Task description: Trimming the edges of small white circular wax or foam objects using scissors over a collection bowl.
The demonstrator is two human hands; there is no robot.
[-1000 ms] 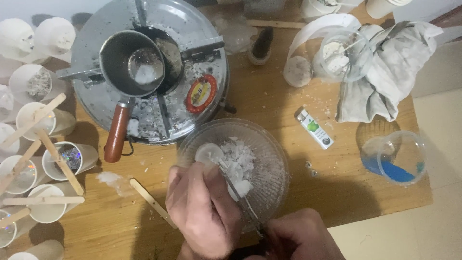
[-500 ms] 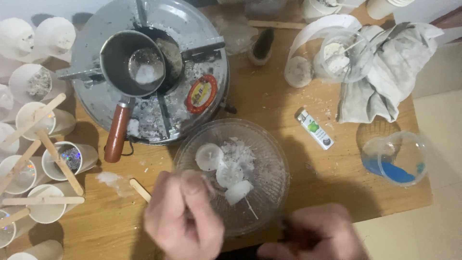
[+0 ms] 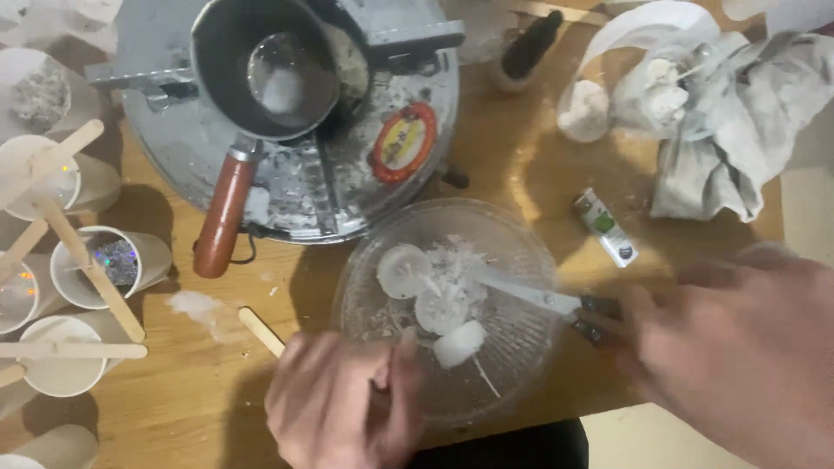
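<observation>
Two hands meet the glass bowl [image 3: 521,260]: left hand [image 3: 347,408] grips its rim, right hand [image 3: 738,356] holds a knife [image 3: 530,297] inside.

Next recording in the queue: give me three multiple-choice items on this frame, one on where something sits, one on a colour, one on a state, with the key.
1. Where is the clear glass bowl?
A. on the wooden table, just in front of the round metal burner
B. on top of the burner
C. on the floor

2. What colour is the handle of the small pot?
A. blue
B. reddish brown
C. white

3. What is the right hand doing?
A. resting flat on the cloth
B. lifting a paper cup
C. gripping a knife whose blade reaches into the bowl

Key: 1 A, the bowl stands on the table below the burner. 2 B, the pot's handle is reddish brown. 3 C, the fingers close on the dark handle and the knife points at the white wax pieces, while the left hand is at the bowl's near rim.
</observation>
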